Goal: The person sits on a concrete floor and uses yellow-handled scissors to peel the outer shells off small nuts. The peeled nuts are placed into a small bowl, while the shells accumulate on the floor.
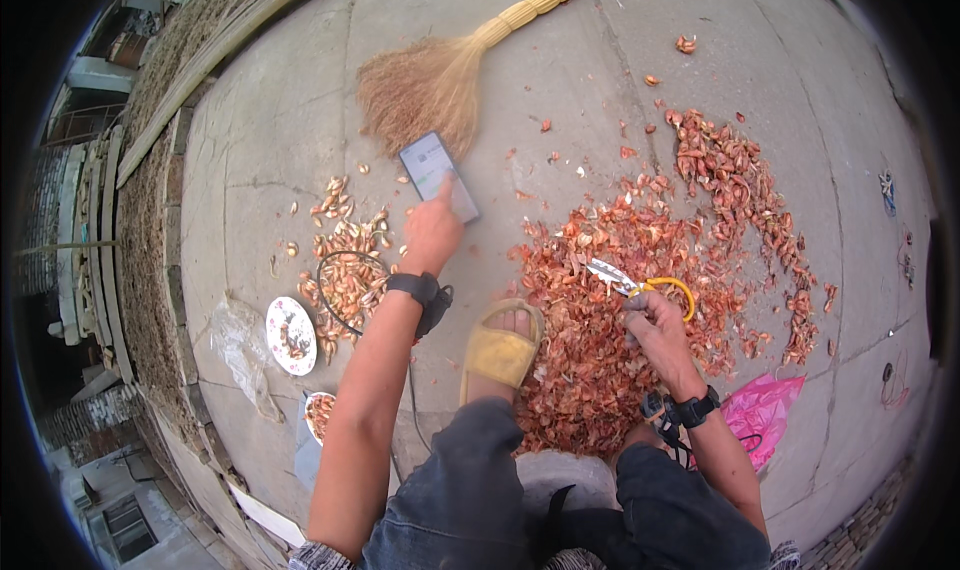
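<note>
My left hand (435, 229) reaches forward with the index finger on the lit screen of a smartphone (426, 166), which lies on the concrete beside the broom's bristles. In my right hand (660, 328) is a pair of scissors with yellow handles (684, 289), the blades pointing forward and left. Below the scissors spreads a heap of reddish papery skins (577, 352). Unpeeled reddish cloves or small bulbs (724, 157) form a long band to the right. Paler cloves (349, 270) lie piled left of my left wrist, some with sprouts; a black cable loops over them.
A straw broom (450, 75) lies ahead. To the left are a flowered plate (291, 337) with dark bits, a clear plastic bag (244, 352) and a partly hidden bowl of cloves (319, 418). A pink plastic bag (761, 416) lies right. My yellow slipper (499, 352) borders the skins.
</note>
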Demonstrator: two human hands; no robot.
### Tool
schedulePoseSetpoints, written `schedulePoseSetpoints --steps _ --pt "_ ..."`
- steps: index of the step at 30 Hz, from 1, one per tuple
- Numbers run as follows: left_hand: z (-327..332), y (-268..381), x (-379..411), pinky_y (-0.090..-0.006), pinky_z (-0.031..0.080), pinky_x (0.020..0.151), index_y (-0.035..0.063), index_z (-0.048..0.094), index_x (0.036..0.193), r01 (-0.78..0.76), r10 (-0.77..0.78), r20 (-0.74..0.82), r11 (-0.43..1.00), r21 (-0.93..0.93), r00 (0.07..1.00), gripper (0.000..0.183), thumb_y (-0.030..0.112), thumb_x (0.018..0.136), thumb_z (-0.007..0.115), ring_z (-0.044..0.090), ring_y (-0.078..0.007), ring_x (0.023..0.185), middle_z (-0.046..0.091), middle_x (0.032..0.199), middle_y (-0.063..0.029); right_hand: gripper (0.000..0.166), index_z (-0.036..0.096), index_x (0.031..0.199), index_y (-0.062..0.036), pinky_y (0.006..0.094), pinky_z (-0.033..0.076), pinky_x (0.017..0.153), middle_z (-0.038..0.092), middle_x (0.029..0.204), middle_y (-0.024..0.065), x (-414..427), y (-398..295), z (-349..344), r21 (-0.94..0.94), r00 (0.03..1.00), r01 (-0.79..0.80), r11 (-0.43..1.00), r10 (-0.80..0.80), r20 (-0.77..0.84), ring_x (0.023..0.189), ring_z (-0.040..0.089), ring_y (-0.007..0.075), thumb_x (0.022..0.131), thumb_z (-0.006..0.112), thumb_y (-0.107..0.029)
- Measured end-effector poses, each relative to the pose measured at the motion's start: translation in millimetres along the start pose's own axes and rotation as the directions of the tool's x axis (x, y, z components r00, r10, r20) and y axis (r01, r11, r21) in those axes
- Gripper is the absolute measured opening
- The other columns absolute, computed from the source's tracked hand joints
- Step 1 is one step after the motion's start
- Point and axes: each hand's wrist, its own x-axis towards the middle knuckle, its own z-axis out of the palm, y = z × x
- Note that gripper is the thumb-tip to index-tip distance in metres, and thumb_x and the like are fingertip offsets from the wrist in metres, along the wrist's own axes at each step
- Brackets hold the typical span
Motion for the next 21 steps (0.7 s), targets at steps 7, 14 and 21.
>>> schedulePoseSetpoints --steps 7,14,21 --pt "-10 14 -3 -0.0525 0.049 0.071 0.0142 0.033 0.149 0.139 -0.144 -0.036 0.985 -0.107 0.989 0.073 0.005 0.078 0.049 0.064 -0.0457 0.078 0.065 0.081 -0.0296 0.014 0.061 0.098 0.0019 0.0212 0.047 0.055 0.059 0.077 0.0009 1 3 -4 -0.009 1.000 -0.019 1.000 0.019 -0.001 0.062 0.055 0.0060 0.088 0.058 -0.008" --pt "-4 13 -12 -0.0516 0.049 0.068 0.0111 0.031 0.148 0.127 -0.129 -0.014 0.986 -0.106 0.991 0.074 0.007 0.078 0.054 0.064 -0.0450 0.074 0.065 0.077 -0.0272 0.010 0.060 0.095 0.0019 0.0223 0.049 0.054 0.058 0.074 0.0008 1 3 -3 -0.039 1.000 0.016 0.999 -0.017 -0.015 0.059 0.056 0.0067 0.088 0.055 -0.004" --pt "1 20 -30 -0.0522 0.048 0.065 0.0056 0.031 0.146 0.097 -0.093 0.027 0.984 -0.153 0.995 0.073 0.005 0.077 0.055 0.063 -0.0452 0.070 0.064 0.075 -0.0274 0.013 0.062 0.095 0.0011 0.0220 0.050 0.054 0.057 0.076 -0.0007 4 8 -8 -0.044 0.998 0.053 0.998 -0.054 -0.017 0.060 0.054 0.0050 0.085 0.054 0.001"
